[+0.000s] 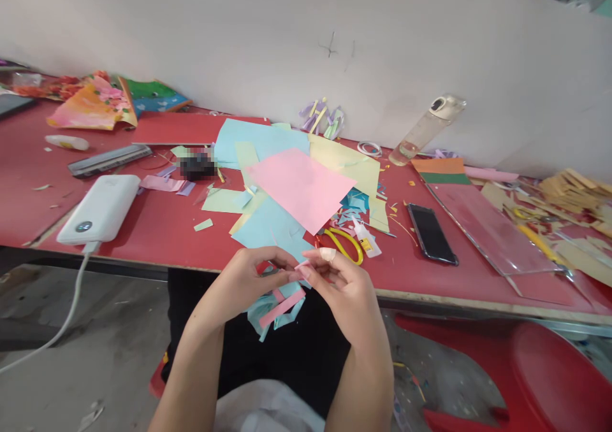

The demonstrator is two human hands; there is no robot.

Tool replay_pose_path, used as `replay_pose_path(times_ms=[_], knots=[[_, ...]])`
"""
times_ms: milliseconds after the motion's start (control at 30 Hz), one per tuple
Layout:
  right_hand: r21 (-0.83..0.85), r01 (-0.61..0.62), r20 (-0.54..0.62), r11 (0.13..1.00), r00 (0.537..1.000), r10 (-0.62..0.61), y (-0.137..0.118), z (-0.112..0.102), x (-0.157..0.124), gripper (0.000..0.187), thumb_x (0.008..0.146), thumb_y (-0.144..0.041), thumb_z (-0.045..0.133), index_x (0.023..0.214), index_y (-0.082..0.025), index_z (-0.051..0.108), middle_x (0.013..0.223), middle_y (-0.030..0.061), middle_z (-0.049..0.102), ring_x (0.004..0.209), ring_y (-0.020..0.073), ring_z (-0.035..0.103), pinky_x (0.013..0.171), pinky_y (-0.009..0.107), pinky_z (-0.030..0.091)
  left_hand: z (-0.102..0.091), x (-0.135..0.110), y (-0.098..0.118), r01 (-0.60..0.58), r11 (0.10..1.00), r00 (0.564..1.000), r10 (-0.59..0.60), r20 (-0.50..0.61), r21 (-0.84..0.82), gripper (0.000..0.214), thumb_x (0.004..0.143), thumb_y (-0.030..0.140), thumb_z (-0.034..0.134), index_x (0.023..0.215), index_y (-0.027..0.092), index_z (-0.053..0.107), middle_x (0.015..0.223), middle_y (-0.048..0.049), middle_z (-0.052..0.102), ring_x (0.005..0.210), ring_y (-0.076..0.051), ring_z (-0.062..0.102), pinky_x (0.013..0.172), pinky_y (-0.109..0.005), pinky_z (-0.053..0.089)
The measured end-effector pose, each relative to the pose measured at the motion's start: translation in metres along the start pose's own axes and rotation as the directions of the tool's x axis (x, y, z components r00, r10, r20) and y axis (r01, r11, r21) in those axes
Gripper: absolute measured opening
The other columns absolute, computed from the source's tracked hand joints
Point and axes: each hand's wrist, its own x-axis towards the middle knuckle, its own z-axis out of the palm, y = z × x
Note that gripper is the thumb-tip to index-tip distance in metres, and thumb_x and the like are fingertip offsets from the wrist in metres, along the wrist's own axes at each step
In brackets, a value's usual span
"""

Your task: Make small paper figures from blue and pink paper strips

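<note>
Above my lap, at the front edge of the red table, my left hand (270, 269) and my right hand (337, 273) meet fingertip to fingertip. Both pinch a piece of paper craft made of light blue and pink paper strips (282, 308), which hangs below the fingers. A small pink end shows between the right thumb and the left fingertips. White tape wraps one finger of the right hand. Just beyond the hands lie a pink paper sheet (301, 183), a light blue sheet (268, 228), yellow-handled scissors (351, 244) and a small white glue bottle (367, 237).
On the left are a white power bank (102, 209) with a cable and a dark stapler-like bar (109, 159). A phone (433, 233), a tilted clear bottle (425, 129) and a plastic-covered sheet (492, 228) lie right. Paper scraps surround the sheets. A red stool (559, 368) stands below right.
</note>
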Motion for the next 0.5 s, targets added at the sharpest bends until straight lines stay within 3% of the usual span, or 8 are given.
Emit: replay_pose_path(times_ms=[133, 300, 500], knots=[[-0.028, -0.012, 0.011, 1.000, 1.000, 0.012, 0.0019, -0.0018, 0.0001, 0.027, 0.086, -0.043, 0.077, 0.104, -0.023, 0.075, 0.090, 0.0050, 0.077, 0.088, 0.0219, 0.076, 0.076, 0.030, 0.064, -0.0018, 0.0011, -0.0035, -0.050, 0.996, 0.999, 0.050, -0.006, 0.077, 0.010, 0.087, 0.029, 0.072, 0.090, 0.021, 0.078, 0.088, -0.0021, 0.076, 0.086, -0.018, 0.068, 0.077, -0.026, 0.057], [-0.031, 0.000, 0.056, 1.000, 0.998, 0.001, 0.0022, -0.0015, 0.0002, 0.022, 0.089, -0.041, 0.074, 0.100, -0.023, 0.075, 0.090, 0.0045, 0.078, 0.086, 0.0202, 0.076, 0.076, 0.028, 0.063, -0.0017, 0.0010, -0.0031, -0.020, 1.000, 1.000, 0.020, 0.016, 0.023, 0.014, 0.087, 0.033, 0.072, 0.091, 0.020, 0.077, 0.089, -0.0032, 0.076, 0.083, -0.019, 0.068, 0.067, -0.025, 0.058], [0.005, 0.028, -0.064, 1.000, 0.998, -0.028, -0.0010, 0.0021, -0.0004, 0.021, 0.085, -0.040, 0.078, 0.096, -0.022, 0.076, 0.086, 0.0043, 0.077, 0.081, 0.0198, 0.075, 0.070, 0.027, 0.062, -0.0028, 0.0024, -0.0031, -0.057, 0.992, 0.998, 0.055, 0.020, 0.114, 0.023, 0.092, 0.042, 0.067, 0.090, 0.021, 0.077, 0.088, -0.0019, 0.076, 0.085, -0.018, 0.068, 0.074, -0.025, 0.055]])
